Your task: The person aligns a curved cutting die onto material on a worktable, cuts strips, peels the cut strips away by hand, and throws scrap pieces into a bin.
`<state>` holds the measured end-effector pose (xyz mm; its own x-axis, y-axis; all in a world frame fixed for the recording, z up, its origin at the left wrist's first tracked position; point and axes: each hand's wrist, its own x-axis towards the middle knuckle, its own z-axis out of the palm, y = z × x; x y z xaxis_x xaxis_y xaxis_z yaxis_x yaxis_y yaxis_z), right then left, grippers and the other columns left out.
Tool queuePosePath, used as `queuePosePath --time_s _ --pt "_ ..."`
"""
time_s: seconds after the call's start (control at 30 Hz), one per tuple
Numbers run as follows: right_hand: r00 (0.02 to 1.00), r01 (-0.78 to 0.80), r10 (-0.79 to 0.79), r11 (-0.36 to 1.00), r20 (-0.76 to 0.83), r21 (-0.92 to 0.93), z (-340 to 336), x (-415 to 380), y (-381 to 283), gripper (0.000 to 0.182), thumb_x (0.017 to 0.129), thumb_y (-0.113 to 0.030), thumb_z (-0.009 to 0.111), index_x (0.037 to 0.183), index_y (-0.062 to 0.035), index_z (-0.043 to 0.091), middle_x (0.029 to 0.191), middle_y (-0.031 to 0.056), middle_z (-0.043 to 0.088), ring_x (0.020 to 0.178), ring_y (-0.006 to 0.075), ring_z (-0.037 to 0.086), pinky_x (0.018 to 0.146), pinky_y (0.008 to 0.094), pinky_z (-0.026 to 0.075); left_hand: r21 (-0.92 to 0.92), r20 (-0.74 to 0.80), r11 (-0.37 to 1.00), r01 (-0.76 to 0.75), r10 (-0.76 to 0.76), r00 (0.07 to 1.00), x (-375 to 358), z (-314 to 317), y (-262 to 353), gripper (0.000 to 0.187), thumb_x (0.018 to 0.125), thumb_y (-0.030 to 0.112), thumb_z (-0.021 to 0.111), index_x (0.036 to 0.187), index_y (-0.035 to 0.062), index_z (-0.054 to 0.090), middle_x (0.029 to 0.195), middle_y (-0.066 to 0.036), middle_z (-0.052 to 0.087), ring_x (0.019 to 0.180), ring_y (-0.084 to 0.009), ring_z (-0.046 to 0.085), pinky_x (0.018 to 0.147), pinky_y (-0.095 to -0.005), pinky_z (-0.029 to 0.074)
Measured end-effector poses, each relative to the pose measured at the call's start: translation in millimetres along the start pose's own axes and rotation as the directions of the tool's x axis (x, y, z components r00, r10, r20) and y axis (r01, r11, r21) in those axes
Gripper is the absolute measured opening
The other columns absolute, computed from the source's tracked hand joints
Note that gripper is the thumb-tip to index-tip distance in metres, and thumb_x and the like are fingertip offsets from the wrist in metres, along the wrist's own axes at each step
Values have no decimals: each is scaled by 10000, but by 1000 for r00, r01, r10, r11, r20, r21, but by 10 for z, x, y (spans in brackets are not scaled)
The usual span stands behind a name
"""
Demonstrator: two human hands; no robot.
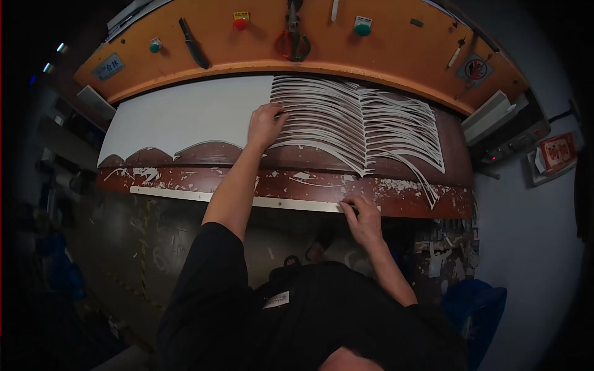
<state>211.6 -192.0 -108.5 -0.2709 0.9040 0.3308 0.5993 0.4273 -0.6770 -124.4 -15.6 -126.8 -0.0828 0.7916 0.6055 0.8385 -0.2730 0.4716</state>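
A large white sheet (192,111) with a scalloped front edge lies on the left of the machine bed. Beside it, thin curved white strips (322,117) fan out in two groups over a brown surface. My left hand (266,125) rests where sheet and strips meet, its fingers bent and closed at the strip edges; whatever they pinch is hidden. Lower down, my right hand (363,219) touches the pale metal rail (278,204) along the front edge, thumb and forefinger apart, with nothing visible in it.
White scraps (402,185) litter the reddish-brown front ledge (247,179). Red-and-green-handled scissors (293,46), a dark-handled knife (195,46), a red button (240,23) and green buttons (362,28) are on the orange panel (396,55). A blue bag (479,309) stands lower right.
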Motion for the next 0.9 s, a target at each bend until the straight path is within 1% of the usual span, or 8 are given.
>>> queuePosePath --time_s 0.17,0.27,0.3,0.4,0.47,0.6,0.73,0.9 --pt "976 -92 96 995 195 -27 -148 299 -18 190 937 -182 714 937 8 725 904 174 718 831 361 699 731 428 542 -25 41 998 50 -49 998 10 20 -21 277 896 262 745 1040 27 765 1192 -131 713 1148 -329 630 1020 -451 456" --pt "960 -146 131 988 247 43 -208 883 -44 199 952 -182 700 1015 5 724 938 178 722 843 353 707 750 418 551 -55 73 995 87 -83 994 39 -7 9 281 899 264 743 1048 26 762 1200 -130 708 1157 -326 624 1027 -450 445" --pt "984 -81 74 996 161 39 -167 1163 16 209 956 -178 694 1061 1 717 964 177 719 853 348 708 753 413 552 -30 18 999 38 -37 999 41 -22 28 240 893 233 751 1020 30 765 1174 -136 723 1122 -343 643 990 -455 478" --pt "998 63 -64 997 -21 -36 -30 2292 229 273 970 -164 670 1195 -11 682 1092 179 700 960 352 694 822 415 546 -54 57 995 82 -79 995 64 -41 44 234 894 227 749 1026 34 764 1186 -133 717 1127 -336 639 998 -453 464" --pt "982 139 -161 970 -100 -198 168 3038 443 299 975 -176 660 1226 -14 674 1163 183 675 1050 370 663 906 430 530 -63 70 994 93 -89 994 70 -50 48 235 902 233 743 1030 38 760 1185 -120 706 1131 -323 631 1013 -451 446" --pt "987 140 -160 893 -12 -427 552 4076 774 370 938 -219 702 1255 -30 676 1173 190 661 1073 387 646 948 451 521 -83 85 990 112 -104 991 75 -58 39 226 907 236 738 1038 52 747 1179 -97 690 1148 -305 616 1033 -458 422" --pt "994 68 -20 884 108 -462 829 4369 1054 369 902 -244 738 1221 -62 708 1132 177 661 1038 377 655 926 451 530 -102 103 985 138 -127 986 94 -109 60 223 918 228 737 1058 55 741 1207 -88 690 1164 -295 614 1029 -439 430" --pt "988 134 -153 933 -31 -335 812 4270 1037 308 870 -168 775 1153 -58 723 1058 157 645 966 360 662 869 465 526 -125 105 979 162 -149 983 67 -123 81 225 915 233 740 1057 58 740 1203 -88 690 1171 -291 612 1041 -434 423"
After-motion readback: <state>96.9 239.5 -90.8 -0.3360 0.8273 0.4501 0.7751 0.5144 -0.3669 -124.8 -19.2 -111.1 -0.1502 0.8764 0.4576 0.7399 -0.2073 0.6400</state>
